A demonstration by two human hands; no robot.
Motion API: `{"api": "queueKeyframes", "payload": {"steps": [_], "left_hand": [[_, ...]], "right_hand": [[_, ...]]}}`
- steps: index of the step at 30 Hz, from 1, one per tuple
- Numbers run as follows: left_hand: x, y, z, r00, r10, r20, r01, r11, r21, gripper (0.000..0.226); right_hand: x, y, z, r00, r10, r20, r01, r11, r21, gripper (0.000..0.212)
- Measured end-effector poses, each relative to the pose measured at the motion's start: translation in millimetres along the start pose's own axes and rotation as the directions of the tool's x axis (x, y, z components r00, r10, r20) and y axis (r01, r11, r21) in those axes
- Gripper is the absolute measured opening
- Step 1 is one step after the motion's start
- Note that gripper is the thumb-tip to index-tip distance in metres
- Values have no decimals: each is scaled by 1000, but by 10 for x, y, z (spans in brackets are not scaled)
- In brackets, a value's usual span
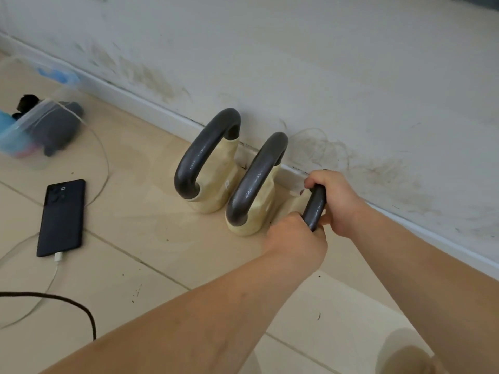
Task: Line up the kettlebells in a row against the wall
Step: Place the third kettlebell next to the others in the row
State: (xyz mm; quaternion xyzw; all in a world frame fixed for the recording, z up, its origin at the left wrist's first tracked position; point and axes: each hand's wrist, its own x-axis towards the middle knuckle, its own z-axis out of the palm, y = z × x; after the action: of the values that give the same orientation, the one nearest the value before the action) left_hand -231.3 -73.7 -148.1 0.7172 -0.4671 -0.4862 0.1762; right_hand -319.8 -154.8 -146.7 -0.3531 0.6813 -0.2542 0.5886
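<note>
We are over a floor of pale beige tiles that meets a scuffed white wall along a white skirting board.

Both of our hands wrap one dark handle. The right grip is curled tight around the handle's far end, nearest the wall, knuckles up. The left grip is clenched on the near end of the same handle, and the two fists almost touch. This third kettlebell sits low by the skirting board; its cream body is almost wholly hidden under our hands, so we cannot tell whether it rests on the floor or hangs just above it.

Just left of our grips stands the second kettlebell, upright, cream body with a dark grey looped handle, its far side at the skirting board. It seems to touch the one we hold, though our left hand covers the spot. Just beyond it to the left stands the first kettlebell, of the same make, also against the skirting board and close beside its neighbour.

Well apart to the left, a black phone lies flat on the tiles with a white cable plugged into its near end. A black cable curves across the floor nearer to us. Farther off to the left, by the wall, a clear plastic box holds dark and blue things, too blurred to name.
</note>
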Motion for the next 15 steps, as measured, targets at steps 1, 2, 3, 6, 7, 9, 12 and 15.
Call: {"api": "queueKeyframes", "payload": {"steps": [1, 2, 3, 6, 7, 9, 12, 15], "left_hand": [[2, -4, 22, 1000, -11, 15, 12, 998, -55, 24], [-6, -10, 53, 999, -27, 32, 30, 992, -122, 22], [-22, -20, 89, 998, -45, 47, 53, 982, -181, 21], [-46, -43, 147, 997, -47, 54, 58, 972, -226, 18], [-45, -45, 131, 998, -34, 50, 44, 975, -220, 21], [-11, -48, 66, 999, 0, 40, 7, 984, -181, 27], [74, -87, -54, 998, 37, 51, -29, 989, -143, 15], [131, -137, -122, 995, 87, 59, -80, 991, -107, 14]], "right_hand": [[9, -3, -11, 1000, -3, 8, 3, 1000, -11, 16], [25, -7, -28, 1000, -4, 15, 4, 1000, -28, 18], [41, -9, -43, 1000, -5, 25, 6, 999, -51, 19], [77, -2, -55, 999, -24, 25, 26, 996, -81, 10], [78, 11, -41, 1000, -24, 9, 25, 998, -60, 11], [68, 39, -5, 999, -13, -36, 13, 1000, -4, 19], [47, 92, 52, 995, -1, -101, 8, 998, 65, 23], [54, 139, 78, 990, 1, -144, 17, 992, 124, 19]]}}
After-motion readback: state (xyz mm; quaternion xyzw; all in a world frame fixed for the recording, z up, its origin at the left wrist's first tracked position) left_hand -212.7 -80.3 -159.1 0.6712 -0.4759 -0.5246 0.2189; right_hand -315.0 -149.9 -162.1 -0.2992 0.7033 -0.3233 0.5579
